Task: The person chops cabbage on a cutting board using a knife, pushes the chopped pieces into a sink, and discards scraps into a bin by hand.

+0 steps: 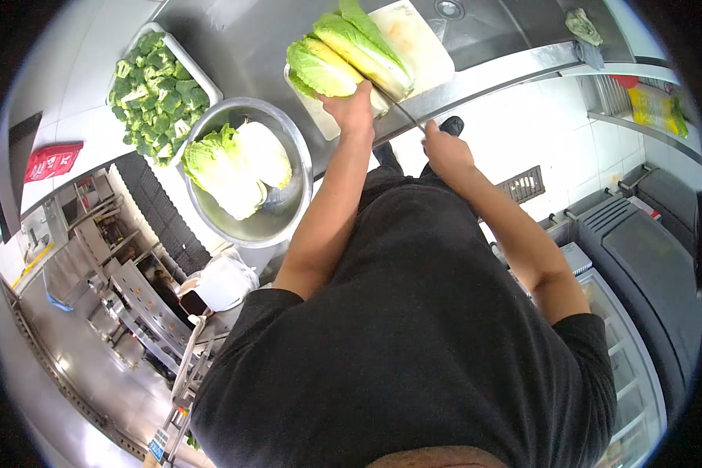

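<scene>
Napa cabbage [359,48] lies lengthwise on a white cutting board [431,51], green leaves pointing away from me and pale stem end towards me. My left hand [349,111] grips the near left side of the cabbage, fingers partly hidden beneath the leaves. In my right hand [447,150] is a knife [404,111], the fingers wrapped round its handle. The thin blade slants up and left to the cabbage, right beside my left hand, and its far part overlaps the leaves.
A large steel bowl [305,160] with more napa cabbage [246,168] stands left of the board. Beyond it, broccoli florets [152,93] fill a white tub [191,66]. A cloth [583,27] lies at the steel counter's right end. Dark bins [639,253] stand at lower right.
</scene>
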Tool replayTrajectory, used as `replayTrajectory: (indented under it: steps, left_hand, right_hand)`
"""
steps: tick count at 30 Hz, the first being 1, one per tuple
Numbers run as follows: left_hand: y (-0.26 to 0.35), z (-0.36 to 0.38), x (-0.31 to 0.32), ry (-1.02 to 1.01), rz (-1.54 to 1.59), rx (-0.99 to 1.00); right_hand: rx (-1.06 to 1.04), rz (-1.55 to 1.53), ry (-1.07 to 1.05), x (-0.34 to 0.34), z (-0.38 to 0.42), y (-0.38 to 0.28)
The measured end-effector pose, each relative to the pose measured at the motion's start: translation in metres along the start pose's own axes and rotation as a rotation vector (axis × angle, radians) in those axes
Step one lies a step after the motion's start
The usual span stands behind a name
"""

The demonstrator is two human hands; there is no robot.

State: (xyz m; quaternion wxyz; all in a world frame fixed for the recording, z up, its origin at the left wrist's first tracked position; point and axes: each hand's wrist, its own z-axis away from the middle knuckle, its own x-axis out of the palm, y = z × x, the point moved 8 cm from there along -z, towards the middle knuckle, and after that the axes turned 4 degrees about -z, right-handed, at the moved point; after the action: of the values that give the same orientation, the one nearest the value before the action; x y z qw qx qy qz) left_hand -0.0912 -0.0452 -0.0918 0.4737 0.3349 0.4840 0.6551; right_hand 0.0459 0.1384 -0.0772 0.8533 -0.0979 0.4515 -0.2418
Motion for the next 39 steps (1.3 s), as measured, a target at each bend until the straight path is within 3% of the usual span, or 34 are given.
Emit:
replayTrajectory:
  steps: [4,7,16,25,28,31,36,39]
  left_hand:
    - [-0.008,-0.001,-0.010,-0.016,-0.010,-0.078]
    - [-0.018,-0.007,-0.009,-0.033,-0.051,-0.109]
    - [-0.030,-0.012,-0.011,-0.058,-0.167,-0.155]
    - [-0.024,-0.008,-0.009,-0.045,-0.204,-0.176]
    - [-0.024,-0.006,-0.013,0.018,-0.171,-0.200]
    - [-0.010,0.000,-0.010,-0.037,0.076,-0.156]
    - [0.003,-0.012,-0.025,0.006,0.174,-0.101]
    - [0.045,-0.021,-0.037,0.017,0.211,-0.111]
  right_hand:
    - [0.050,0.099,-0.099,-0.016,0.042,0.017]
    - [-0.011,0.070,-0.010,-0.037,0.059,0.008]
    - [-0.171,0.036,0.134,-0.051,-0.014,-0.062]
    - [-0.160,0.045,0.153,-0.042,-0.079,-0.084]
    - [-0.106,0.055,0.039,-0.036,-0.080,-0.085]
    - [-0.053,0.055,0.044,-0.028,-0.062,-0.064]
    - [-0.032,0.083,-0.011,-0.004,-0.022,-0.016]
    - [-0.024,0.041,-0.025,-0.001,-0.013,-0.006]
